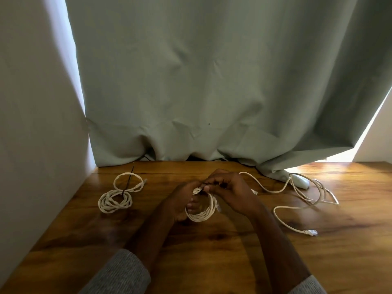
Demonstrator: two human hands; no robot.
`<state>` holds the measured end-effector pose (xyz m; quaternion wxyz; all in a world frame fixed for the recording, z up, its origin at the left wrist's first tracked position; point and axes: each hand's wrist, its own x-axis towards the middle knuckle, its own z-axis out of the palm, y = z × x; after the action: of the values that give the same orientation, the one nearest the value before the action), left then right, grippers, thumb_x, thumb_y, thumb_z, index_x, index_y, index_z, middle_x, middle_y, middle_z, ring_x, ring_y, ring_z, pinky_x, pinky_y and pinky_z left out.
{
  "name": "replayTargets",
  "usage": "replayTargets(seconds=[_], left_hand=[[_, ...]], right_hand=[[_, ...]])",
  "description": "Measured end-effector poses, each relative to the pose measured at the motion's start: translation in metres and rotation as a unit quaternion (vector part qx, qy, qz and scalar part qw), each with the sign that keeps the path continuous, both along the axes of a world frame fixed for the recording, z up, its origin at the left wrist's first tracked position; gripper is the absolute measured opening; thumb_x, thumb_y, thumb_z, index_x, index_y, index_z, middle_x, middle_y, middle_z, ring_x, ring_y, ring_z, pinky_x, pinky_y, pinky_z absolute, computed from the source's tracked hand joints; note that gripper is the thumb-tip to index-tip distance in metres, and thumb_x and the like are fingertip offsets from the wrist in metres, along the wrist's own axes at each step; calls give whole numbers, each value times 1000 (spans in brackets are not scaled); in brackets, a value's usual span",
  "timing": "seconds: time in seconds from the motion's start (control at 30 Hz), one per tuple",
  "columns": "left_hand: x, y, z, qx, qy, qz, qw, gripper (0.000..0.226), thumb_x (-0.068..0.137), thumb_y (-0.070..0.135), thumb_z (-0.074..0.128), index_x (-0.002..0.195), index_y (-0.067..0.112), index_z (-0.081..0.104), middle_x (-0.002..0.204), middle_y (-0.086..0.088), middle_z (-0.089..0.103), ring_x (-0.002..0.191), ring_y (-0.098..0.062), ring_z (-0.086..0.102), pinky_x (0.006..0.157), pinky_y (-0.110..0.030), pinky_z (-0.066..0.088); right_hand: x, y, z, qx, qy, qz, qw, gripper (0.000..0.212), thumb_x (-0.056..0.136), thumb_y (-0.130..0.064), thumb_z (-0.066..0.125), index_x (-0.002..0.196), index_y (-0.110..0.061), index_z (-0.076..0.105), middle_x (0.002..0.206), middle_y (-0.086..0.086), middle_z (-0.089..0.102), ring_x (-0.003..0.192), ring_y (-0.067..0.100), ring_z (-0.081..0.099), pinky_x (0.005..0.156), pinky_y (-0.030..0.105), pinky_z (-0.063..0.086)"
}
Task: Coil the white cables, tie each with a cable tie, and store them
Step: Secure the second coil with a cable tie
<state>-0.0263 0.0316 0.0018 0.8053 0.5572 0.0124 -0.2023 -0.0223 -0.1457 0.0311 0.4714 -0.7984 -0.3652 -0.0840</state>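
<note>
Gripping both hands' fingers, a twisted white coil [201, 213] hangs looped.

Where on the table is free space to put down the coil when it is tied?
Bare wood lies between the tied coil and the left hand, and along the table's near edge around the forearms. The right side is crowded by the loose cable.

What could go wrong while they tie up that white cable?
The coiled white cable is held only at its top by the left hand and right hand; if either slips before a tie goes on, the loops may spring open. The loose uncoiled white cable sprawls beside the right forearm on the wooden table, so it could get snagged and dragged.
</note>
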Motion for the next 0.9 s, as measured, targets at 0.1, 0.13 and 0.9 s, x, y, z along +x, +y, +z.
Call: replayTargets(seconds=[0.1,0.13,0.9], left_hand=[[-4,-5,3,-3,-36,30,999,24,103,29,42,86,15,51,42,2,28,28,-7,23,38,-13,16],[-6,-5,3,-17,-53,37,998,20,104,30,42,91,17,51,43,0,27,28,-7,23,39,-13,16],[-18,-12,5,-9,-170,79,982,15,95,4,57,87,-1,68,41,-1,44,30,-5,27,38,-17,19]], right_hand=[[-2,-3,-1,62,71,-20,995,11,93,-13,70,99,-12,79,93,-1,74,89,12,69,78,31,55],[-2,-4,-3,93,99,-23,990,11,93,-10,69,99,-8,78,91,0,75,84,9,69,73,26,53],[-6,11,-17,298,101,-98,944,10,90,2,69,83,2,76,64,25,65,51,22,56,48,24,48]])
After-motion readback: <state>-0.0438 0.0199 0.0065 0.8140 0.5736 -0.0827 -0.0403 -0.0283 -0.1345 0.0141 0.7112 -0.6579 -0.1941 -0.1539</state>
